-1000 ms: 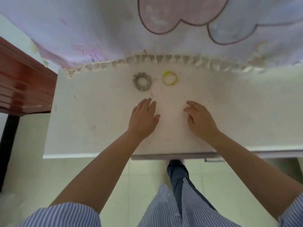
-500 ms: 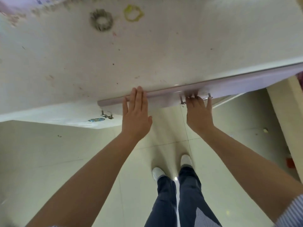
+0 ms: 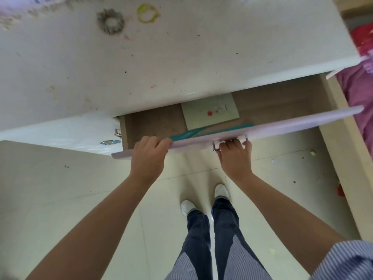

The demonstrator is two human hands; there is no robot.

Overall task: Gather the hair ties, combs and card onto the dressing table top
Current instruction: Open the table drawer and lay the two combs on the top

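A grey scrunchie (image 3: pixel 110 21) and a yellow hair tie (image 3: pixel 147 13) lie at the far side of the white dressing table top (image 3: pixel 181 57). Below the top, a drawer (image 3: pixel 153 122) stands pulled out. Inside it lie a pale green card (image 3: pixel 210 112) with a red dot, and teal combs (image 3: pixel 201 131) against the drawer's lilac front panel (image 3: pixel 282 126). My left hand (image 3: pixel 149 156) grips the top edge of that front panel. My right hand (image 3: pixel 234 156) is closed around the drawer handle (image 3: pixel 230 141).
A cupboard door with a metal handle (image 3: pixel 117 132) sits left of the drawer. A bed frame (image 3: pixel 343 158) with pink bedding (image 3: pixel 359 93) runs along the right. My feet (image 3: pixel 203 199) stand on the tiled floor below the drawer.
Both hands left the table top, took hold of the drawer front and pulled it out, which uncovered the card and the combs. The view tilted down to the floor.
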